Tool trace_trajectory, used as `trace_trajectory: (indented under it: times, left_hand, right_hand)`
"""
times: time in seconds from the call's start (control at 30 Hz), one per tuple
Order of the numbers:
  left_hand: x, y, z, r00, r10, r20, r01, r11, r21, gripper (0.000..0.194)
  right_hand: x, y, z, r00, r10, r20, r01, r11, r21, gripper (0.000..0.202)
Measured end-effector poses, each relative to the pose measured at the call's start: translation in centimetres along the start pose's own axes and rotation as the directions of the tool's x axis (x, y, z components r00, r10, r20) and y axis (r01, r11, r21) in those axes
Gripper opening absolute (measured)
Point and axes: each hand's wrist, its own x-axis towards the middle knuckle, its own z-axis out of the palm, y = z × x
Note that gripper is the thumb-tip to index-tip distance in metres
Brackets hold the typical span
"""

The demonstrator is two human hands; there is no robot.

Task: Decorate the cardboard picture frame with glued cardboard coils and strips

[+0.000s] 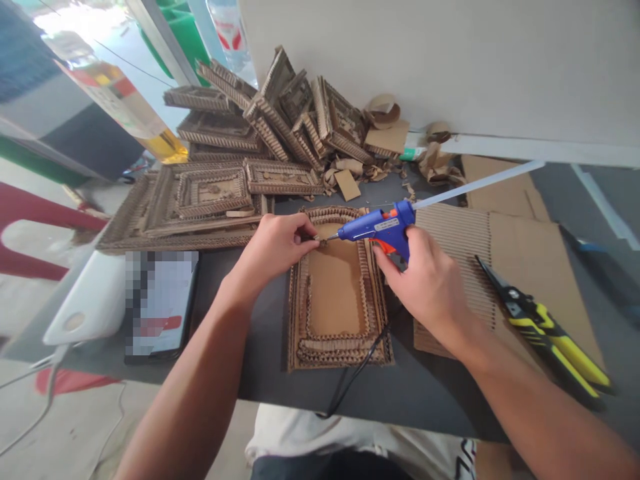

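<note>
Head: L fingers (306,249) pinch scrap (323,243), R fingers (389,260) grip glue gun (373,225); bottle (117,107) holds liq. (167,148)

Plain pale wall (450,73) backing right onto a dark table (267,347), with grey floor (23,427) showing at lower left. Red chair (40,197) pokes in on the left, and bright light (95,20) kinda blows out the upper-left corner.

the glue gun (380,230) looks like smooth blue plastic with a metal nozzle (334,237), its glue stick (480,183) translucent and waxy. the frame (335,293) is matt cardboard with rough corrugated edges, the counter (265,360) smooth and matt; the snips (527,325) have metal blades (495,279) and plastic-looking handles (575,352).
</note>
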Motion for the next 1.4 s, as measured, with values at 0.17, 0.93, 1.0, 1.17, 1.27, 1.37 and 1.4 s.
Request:
trace_trajectory:
  times: [0.17, 0.93, 1.0, 1.17, 1.27, 1.37, 1.4]
  left_hand:
    - [-0.1, 0.4, -0.3, 0.998, 0.052, 0.023, -0.055, 0.99, 0.131, 0.006]
    - [-0.3, 0.4, -0.6, 0.986, 0.102, -0.13, -0.082, 0.984, 0.155, 0.016]
    - [-0.3, 0.2, -0.5, 0.983, 0.119, -0.14, -0.098, 0.984, 0.149, 0.014]
    - [-0.2, 0.1, -0.4, 0.98, 0.11, -0.164, -0.089, 0.988, 0.129, 0.013]
    - [-0.2, 0.2, -0.4, 0.983, 0.08, -0.164, -0.058, 0.989, 0.134, 0.013]
    - [-0.2, 0.1, -0.3, 0.981, 0.065, -0.181, -0.04, 0.989, 0.141, 0.014]
    - [-0.2, 0.1, -0.2, 0.979, 0.065, -0.192, -0.037, 0.989, 0.145, 0.014]
  right_hand:
    - [0.1, -0.3, 0.3, 1.0, -0.01, 0.012, 0.01, 1.0, 0.001, 0.03]
    - [-0.2, 1.1, 0.2, 0.983, 0.13, 0.127, -0.165, 0.932, 0.322, 0.047]
    - [-0.1, 1.0, 0.1, 0.982, 0.134, 0.135, -0.173, 0.925, 0.338, 0.046]
    - [0.4, 1.0, -1.0, 0.973, 0.086, 0.215, -0.18, 0.868, 0.464, 0.03]
    - [0.7, 1.4, -1.6, 0.953, 0.043, 0.301, -0.223, 0.773, 0.593, 0.021]
    - [0.8, 1.6, -1.7, 0.945, 0.074, 0.319, -0.264, 0.748, 0.609, 0.025]
    - [0.7, 1.7, -1.6, 0.945, 0.085, 0.315, -0.266, 0.759, 0.594, 0.025]
